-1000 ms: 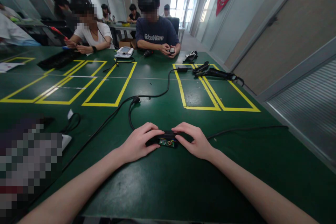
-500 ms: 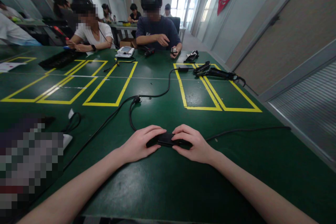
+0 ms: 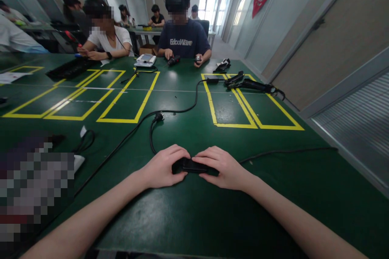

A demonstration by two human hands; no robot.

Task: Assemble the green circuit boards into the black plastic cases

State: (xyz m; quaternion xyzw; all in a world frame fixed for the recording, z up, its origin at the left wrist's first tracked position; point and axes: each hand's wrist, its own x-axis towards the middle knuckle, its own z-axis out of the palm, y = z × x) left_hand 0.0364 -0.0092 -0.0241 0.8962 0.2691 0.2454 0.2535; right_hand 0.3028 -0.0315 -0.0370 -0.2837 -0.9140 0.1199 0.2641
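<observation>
A black power adapter (image 3: 194, 166) lies on the green table in front of me, held between both hands. My left hand (image 3: 167, 166) curls around its left end, fingers on top and thumb along the near side. Around the right end is my right hand (image 3: 223, 168), gripping in the same way. From the left end a short black cord leads up to a plug (image 3: 159, 117). Another black cord (image 3: 279, 151) runs from behind my right hand to the table's right edge. The adapter's ends are partly hidden by my fingers.
A second adapter (image 3: 214, 81) and black cables (image 3: 252, 84) lie beyond, with a long cord crossing the table (image 3: 182, 218). Yellow tape (image 3: 118, 120) marks rectangles. Across sit people, one touching a drill (image 3: 174, 60). A white device (image 3: 145, 60) and black tray (image 3: 68, 68) stand farther back.
My right hand's fingers have shifted slightly left along the adapter's top, closer to my left hand. The person across has lowered a hand onto the drill.
</observation>
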